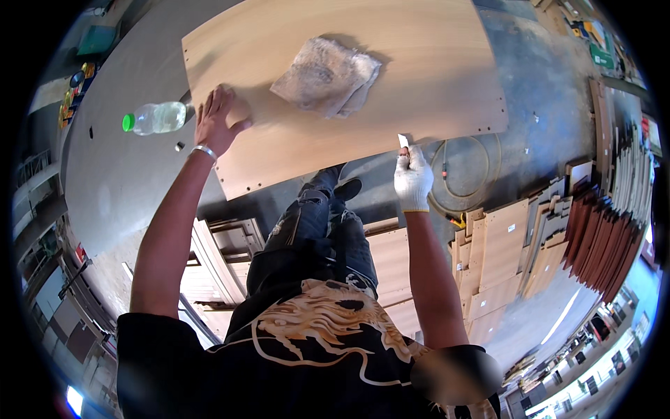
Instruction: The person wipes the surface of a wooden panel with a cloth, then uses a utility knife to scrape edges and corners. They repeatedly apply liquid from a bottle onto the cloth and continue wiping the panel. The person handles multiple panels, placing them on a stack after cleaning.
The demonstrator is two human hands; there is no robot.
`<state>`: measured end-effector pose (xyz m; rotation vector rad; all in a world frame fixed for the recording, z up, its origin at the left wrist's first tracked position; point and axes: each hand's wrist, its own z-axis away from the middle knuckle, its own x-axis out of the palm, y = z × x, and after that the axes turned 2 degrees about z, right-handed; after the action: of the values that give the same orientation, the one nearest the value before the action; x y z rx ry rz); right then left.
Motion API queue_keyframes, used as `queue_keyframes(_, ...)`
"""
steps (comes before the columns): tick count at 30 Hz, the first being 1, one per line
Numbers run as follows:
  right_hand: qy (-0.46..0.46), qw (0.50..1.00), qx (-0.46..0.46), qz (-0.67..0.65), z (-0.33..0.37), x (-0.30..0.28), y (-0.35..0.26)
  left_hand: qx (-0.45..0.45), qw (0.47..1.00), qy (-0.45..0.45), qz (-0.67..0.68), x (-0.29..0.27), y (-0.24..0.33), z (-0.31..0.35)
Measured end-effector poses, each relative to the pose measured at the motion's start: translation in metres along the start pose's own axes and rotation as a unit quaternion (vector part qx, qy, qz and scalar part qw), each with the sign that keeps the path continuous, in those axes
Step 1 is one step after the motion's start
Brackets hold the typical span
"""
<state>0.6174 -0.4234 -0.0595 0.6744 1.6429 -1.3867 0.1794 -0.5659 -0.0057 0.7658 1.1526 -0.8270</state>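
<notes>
A light wood-coloured panel (419, 77) with small drilled holes along its edges lies in front of me. My left hand (218, 122) is bare and rests on the panel's left edge, fingers spread. At the panel's near right edge, my right hand (413, 179) wears a white knit glove and is closed on a small flat white piece (403, 141) that sticks up past the fingers. Whether that piece is a blade or a scrap, I cannot tell. A stained, folded rag (324, 77) lies on the panel between and beyond my hands.
A clear bottle (159, 119) with a green cap lies on the grey surface left of the panel, near a small dark cylinder (179, 146). A coiled hose (464, 195) is on the floor at right. Stacked boards (506, 237) stand beyond it; more frames (223, 258) are by my legs.
</notes>
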Motion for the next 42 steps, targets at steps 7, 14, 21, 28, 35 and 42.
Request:
queue_keyframes(7,-0.059,0.998,0.025,-0.001,0.053,0.024,-0.091,-0.027,0.993,-0.094,-0.068,-0.040,0.037,-0.021)
queue_keyframes(14,-0.081,0.992,-0.072,-0.061,0.135,0.076,-0.197,-0.008,0.989,-0.122,-0.085,-0.044,0.029,-0.018)
queue_keyframes(21,-0.222,0.963,-0.156,-0.009,0.264,0.165,-0.305,0.045,0.988,-0.129,-0.066,-0.050,0.020,-0.018)
queue_keyframes(28,-0.401,0.558,0.370,-0.625,0.290,0.144,-0.292,0.009,0.943,0.036,0.332,0.013,-0.102,0.103)
queue_keyframes(35,-0.438,0.569,0.385,-0.580,0.262,0.145,-0.316,-0.225,0.637,-0.136,0.724,0.067,-0.082,0.275)
queue_keyframes(42,-0.507,0.644,0.302,-0.487,0.262,0.143,-0.329,-0.347,0.624,-0.100,0.693,0.066,-0.120,0.248)
